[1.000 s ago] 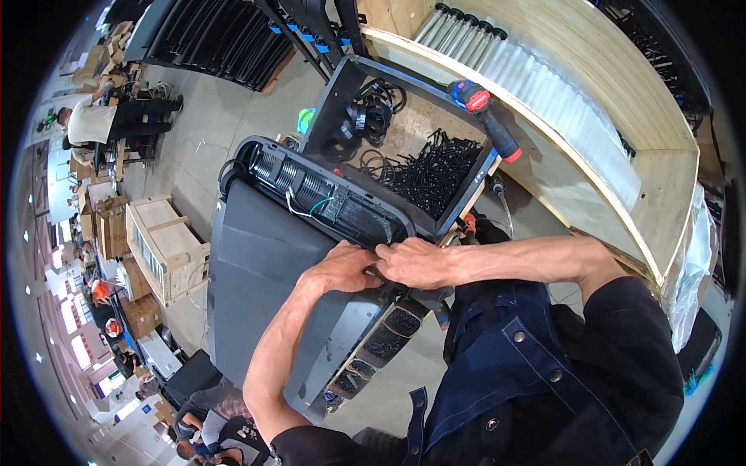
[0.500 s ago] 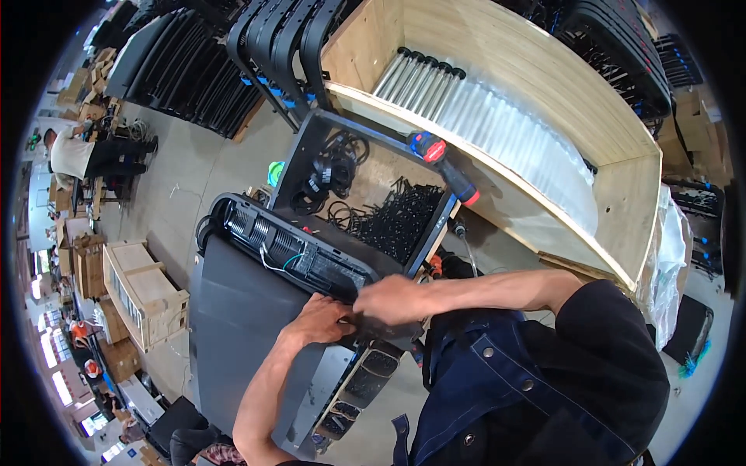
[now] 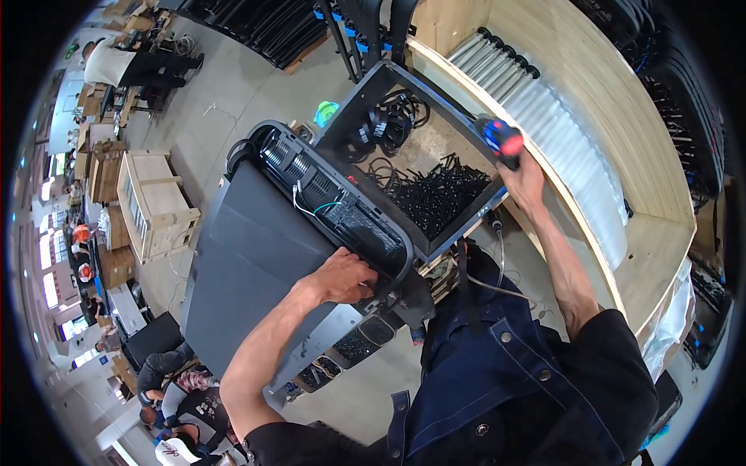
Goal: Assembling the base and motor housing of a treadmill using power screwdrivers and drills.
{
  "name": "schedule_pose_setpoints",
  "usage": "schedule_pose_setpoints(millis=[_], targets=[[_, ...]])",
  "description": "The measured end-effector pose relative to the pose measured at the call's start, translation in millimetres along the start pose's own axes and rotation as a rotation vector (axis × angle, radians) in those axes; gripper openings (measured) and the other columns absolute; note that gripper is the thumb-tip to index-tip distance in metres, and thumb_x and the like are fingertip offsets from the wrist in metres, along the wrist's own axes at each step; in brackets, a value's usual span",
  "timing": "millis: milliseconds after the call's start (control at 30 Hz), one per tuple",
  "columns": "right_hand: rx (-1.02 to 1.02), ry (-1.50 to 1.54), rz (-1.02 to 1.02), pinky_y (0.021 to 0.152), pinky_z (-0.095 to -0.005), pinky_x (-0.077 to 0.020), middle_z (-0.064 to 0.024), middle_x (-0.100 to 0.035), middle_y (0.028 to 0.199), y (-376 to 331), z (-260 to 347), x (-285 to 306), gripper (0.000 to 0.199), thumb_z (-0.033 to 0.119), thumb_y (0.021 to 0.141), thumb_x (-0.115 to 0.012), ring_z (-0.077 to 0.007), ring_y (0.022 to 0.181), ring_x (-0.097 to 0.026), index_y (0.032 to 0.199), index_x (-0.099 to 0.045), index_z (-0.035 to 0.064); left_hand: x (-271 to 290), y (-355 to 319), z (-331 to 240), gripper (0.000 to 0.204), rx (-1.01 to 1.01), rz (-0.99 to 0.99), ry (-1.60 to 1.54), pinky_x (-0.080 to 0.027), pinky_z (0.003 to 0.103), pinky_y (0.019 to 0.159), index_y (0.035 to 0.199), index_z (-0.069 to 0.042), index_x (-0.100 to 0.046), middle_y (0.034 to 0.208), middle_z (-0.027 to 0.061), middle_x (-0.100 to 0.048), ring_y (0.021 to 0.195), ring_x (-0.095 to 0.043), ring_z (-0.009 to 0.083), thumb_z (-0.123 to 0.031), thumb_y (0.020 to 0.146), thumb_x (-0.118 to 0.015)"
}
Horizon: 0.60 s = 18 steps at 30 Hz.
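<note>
My right hand (image 3: 525,182) is wrapped round the handle of a black, red and blue cordless drill (image 3: 497,138) at the right edge of the dark parts box (image 3: 458,241). My left hand (image 3: 342,277) rests on the near end of what looks like a treadmill (image 3: 249,256) with a dark grey belt, its fingers curled down beside the open motor housing (image 3: 334,203). Whatever those fingers pinch is hidden. Loose white and green wires show inside the housing. In the box lie a pile of small black screws (image 3: 435,194) and black cable coils (image 3: 388,128).
A long wooden crate (image 3: 657,272) with wrapped silver tubes (image 3: 556,128) stands along the right. Black frames (image 3: 373,31) stack at the back. A smaller wooden crate (image 3: 159,206) is on the floor at left. Other people work at the far left and lower left.
My right hand has left the spot beside my left hand, reached forward and right, and taken hold of the drill. My left hand stays at the housing's end. The view has shifted.
</note>
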State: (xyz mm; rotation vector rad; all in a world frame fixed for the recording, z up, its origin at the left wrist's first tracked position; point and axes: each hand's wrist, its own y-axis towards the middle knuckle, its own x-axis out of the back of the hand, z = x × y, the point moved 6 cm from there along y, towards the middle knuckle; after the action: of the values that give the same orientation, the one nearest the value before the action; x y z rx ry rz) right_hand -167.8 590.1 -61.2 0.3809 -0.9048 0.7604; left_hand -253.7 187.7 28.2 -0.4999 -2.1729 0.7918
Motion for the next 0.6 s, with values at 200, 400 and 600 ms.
schedule_pose_setpoints(millis=[200,400,600], targets=[[-0.108,0.837,0.543,0.084,-0.0309,-0.0543,0.0026,-0.069,0.098,-99.5,26.1,64.7,0.042,0.009,0.076,-0.09,-0.0097,0.09,-0.064,0.112,-0.068,0.01,-6.9,-9.3,-2.4,0.022,0.033,0.006,-0.001,-0.036,0.04,0.101,0.104,-0.014,-0.075,0.099,0.0078,-0.07,0.11,-0.059,0.0261,-0.029,0.089,-0.068],[-0.21,0.951,1.023,0.088,-0.0308,-0.0562,-0.004,-0.075,0.104,-139.6,42.5,35.8,0.047,0.004,0.075,-0.089,-0.0117,0.094,-0.068,0.117,-0.07,0.0062,-6.6,-4.0,-2.1,0.024,-0.012,-0.013,0.002,-0.036,0.041,0.103,0.105,-0.013,-0.074,0.1,0.0077,-0.07,0.111,-0.058,0.0258,-0.029,0.088,-0.068],[-0.3,0.966,1.156,0.087,-0.0302,-0.0582,-0.0053,-0.075,0.105,-145.3,32.1,14.7,0.045,0.001,0.077,-0.086,-0.0124,0.093,-0.07,0.118,-0.069,0.0063,-3.9,-2.6,-5.1,0.023,0.042,0.053,0.0,-0.033,0.043,0.105,0.105,-0.013,-0.071,0.105,0.0054,-0.068,0.115,-0.056,0.024,-0.031,0.092,-0.068]])
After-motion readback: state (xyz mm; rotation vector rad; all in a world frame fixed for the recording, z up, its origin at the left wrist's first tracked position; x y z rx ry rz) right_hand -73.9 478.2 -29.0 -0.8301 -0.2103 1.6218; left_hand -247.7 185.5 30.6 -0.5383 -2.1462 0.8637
